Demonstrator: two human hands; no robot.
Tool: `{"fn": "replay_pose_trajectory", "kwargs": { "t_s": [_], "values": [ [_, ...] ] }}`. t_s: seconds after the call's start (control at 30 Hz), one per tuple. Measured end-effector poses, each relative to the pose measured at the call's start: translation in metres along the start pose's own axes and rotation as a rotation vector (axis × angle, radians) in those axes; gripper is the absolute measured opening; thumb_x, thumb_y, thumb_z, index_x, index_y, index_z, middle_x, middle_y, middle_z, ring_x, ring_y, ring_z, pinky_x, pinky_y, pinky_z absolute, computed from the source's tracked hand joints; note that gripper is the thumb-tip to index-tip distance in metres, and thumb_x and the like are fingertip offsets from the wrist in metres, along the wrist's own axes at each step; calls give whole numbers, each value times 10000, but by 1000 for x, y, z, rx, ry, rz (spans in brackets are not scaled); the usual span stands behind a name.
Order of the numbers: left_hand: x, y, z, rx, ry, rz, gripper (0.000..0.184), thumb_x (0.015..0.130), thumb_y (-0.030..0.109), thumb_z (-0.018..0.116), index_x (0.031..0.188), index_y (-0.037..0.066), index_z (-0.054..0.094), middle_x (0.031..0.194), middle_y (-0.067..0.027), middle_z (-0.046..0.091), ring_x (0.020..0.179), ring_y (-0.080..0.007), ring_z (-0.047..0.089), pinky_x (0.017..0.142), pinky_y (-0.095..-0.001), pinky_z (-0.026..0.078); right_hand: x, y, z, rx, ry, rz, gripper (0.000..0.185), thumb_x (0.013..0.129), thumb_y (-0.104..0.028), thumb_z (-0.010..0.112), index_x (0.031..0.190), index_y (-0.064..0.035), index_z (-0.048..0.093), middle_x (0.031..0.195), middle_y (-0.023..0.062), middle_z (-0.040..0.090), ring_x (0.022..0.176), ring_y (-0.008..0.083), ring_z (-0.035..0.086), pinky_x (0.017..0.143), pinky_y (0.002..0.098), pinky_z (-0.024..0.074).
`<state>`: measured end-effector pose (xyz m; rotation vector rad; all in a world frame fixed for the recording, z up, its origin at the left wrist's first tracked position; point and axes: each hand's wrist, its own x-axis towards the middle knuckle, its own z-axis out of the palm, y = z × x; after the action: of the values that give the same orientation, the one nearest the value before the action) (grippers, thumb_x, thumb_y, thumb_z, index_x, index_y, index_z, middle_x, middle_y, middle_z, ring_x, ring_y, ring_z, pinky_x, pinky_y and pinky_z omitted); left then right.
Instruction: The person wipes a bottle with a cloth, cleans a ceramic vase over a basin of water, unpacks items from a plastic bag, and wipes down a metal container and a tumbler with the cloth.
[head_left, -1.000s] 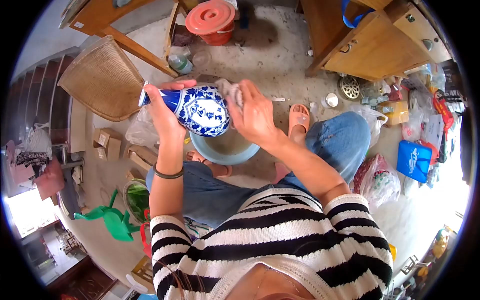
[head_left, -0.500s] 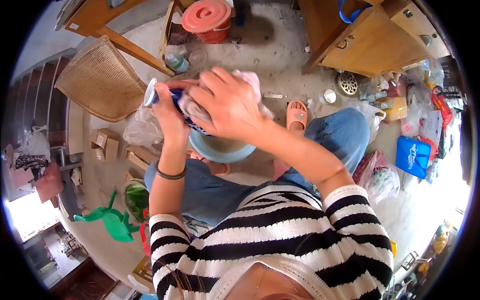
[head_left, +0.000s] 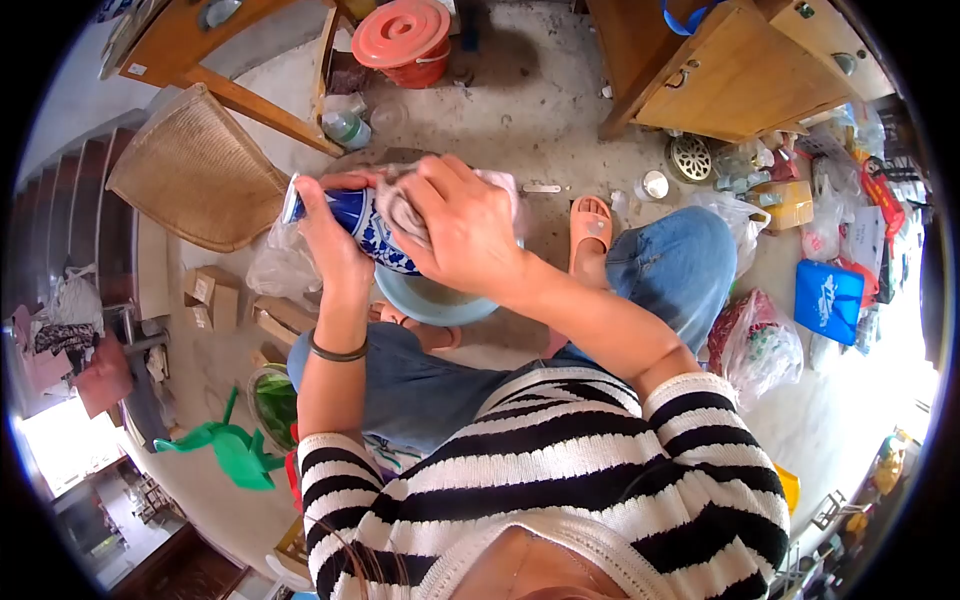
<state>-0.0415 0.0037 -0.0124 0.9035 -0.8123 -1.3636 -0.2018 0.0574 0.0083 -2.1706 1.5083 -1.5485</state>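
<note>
"Hands first: what is each one holding?"

"Left hand: is clasping the neck of one blue-and-white vase, thumb along the near side, far fingers partly hidden. Right hand: is curling nearly closed over one bunched pale cloth, pressing it to the vase's body."

"And where is the vase resting?"

"Nowhere; both hands are keeping it aloft, tilted, white rim to the left, near one light blue basin. Directly over it, I cannot tell."

"Which step are you entering?"

"Wiping, I am judging, by the cloth lying against the glaze."

"Next move?"

"Any further pass is calling, I think, for a firm left hold and a looser right, shifting cloth onto uncovered pattern."
</note>
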Motion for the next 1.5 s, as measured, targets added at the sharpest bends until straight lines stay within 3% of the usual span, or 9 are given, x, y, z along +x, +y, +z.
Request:
{"fn": "replay_pose_trajectory", "kwargs": {
  "t_s": [0.13, 0.23, 0.4, 0.73, 0.8, 1.03, 1.27, 1.43, 1.5],
  "values": [
    [0, 12, 5, -216, -129, -4, 677, 923, 678, 421, 784, 49, 627, 864, -138, 652, 982, -338, 615, 935, -464, 489, 30, 45, 11, 288, -310, 718, 321, 957, -308, 545, 1005, -3, 635, 859, 176, 683, 782, 287, 673, 660, 339, 521],
    [3, 8, 3, -268, -92, -57, 677, 923, 682, 415, 772, 54, 621, 840, -139, 648, 997, -349, 618, 940, -465, 487, -3, 64, 43, 984, 4, 800, 399, 982, -338, 511, 1045, 39, 626, 867, 147, 699, 785, 208, 683, 670, 312, 520],
    [0, -4, -2, -268, -90, -59, 673, 920, 680, 426, 779, 54, 627, 821, -140, 646, 973, -352, 627, 932, -459, 491, -27, 63, 55, 1277, 301, 1175, 377, 981, -334, 503, 1056, 13, 629, 964, 117, 696, 813, 196, 684, 775, 320, 553],
    [15, 1, -5, -58, 14, 98, 448, 970, 391, 575, 785, -17, 583, 778, -201, 666, 806, -342, 689, 797, -442, 553, -79, 53, 69, 1328, -36, 1692, 412, 1064, -312, 292, 1263, -60, 550, 1208, 56, 634, 1090, 200, 593, 1011, 355, 460],
    [16, 6, -1, -19, 76, 49, 349, 942, 272, 646, 753, -16, 591, 744, -174, 666, 732, -294, 698, 712, -400, 568, -77, 58, 39, 1010, -344, 1578, 417, 1054, -323, 344, 1279, -41, 553, 1160, 70, 642, 1001, 164, 625, 858, 319, 540],
    [3, 9, 3, 414, -118, 81, 197, 879, 130, 672, 744, -13, 666, 746, -70, 709, 696, -102, 637, 661, -270, 502, -14, 52, -9, 721, -92, 763, 405, 972, -336, 549, 1138, 29, 604, 981, 101, 666, 845, 206, 641, 757, 359, 516],
    [-12, -5, -5, 833, -230, 317, 250, 797, 48, 668, 1034, -26, 636, 956, -58, 690, 880, -162, 641, 793, -317, 508, 24, -13, 18, -20, -53, -86, 434, 905, -327, 655, 1192, -12, 571, 1067, 150, 623, 876, 262, 663, 699, 327, 519],
    [-18, 4, -1, 883, -153, 417, 261, 725, 53, 727, 972, -1, 662, 864, -105, 696, 824, -174, 665, 742, -325, 513, 32, -20, 21, 205, -187, 293, 398, 936, -352, 611, 1085, 16, 592, 941, 167, 653, 835, 275, 651, 700, 360, 509],
    [-19, 6, -7, 1051, -179, 314, 197, 690, 124, 727, 837, 8, 666, 791, -156, 678, 762, -317, 652, 666, -389, 507, 38, -16, 23, 322, -283, 420, 396, 938, -384, 594, 1052, -4, 604, 889, 183, 666, 831, 318, 647, 688, 395, 506]
  ]
}}
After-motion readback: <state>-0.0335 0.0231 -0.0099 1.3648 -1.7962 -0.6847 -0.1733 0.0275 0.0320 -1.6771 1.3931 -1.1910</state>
